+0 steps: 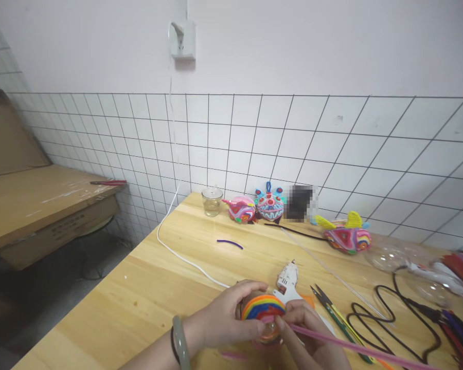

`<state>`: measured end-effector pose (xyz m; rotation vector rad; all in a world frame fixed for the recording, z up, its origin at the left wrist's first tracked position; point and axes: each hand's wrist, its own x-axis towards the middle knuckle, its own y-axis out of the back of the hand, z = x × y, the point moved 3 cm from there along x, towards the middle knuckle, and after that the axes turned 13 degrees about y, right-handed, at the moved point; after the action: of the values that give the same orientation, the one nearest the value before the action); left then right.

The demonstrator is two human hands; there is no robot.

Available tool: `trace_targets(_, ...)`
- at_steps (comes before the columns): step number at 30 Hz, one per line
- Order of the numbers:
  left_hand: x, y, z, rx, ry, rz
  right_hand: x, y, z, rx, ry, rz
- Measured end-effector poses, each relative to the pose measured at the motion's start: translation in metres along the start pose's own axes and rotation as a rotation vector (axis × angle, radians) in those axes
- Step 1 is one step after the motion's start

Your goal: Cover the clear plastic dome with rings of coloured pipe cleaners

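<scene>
A: Left hand (226,316) pose?

B: Comes in from lower left, wrist bent, fingers curled over the rainbow-wrapped ball (263,313). Closed firmly on it.

A: Right hand (308,334)?

B: Under and right of the ball, thumb and fingers pinched shut on the pink pipe cleaner (351,347) where it meets the ball; it trails off right.

A: Nearby?

B: Glue gun (289,280) just behind the grip, scissors (332,308) right, both on the table (139,298).
</scene>
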<state>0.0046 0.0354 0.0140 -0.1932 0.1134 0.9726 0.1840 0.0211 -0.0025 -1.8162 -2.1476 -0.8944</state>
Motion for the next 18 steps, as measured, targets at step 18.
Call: trace_targets(18,0.002,0.001,-0.003,-0.013,-0.027,-0.023,-0.006,-0.016,-0.003,0.046,-0.056,0.152)
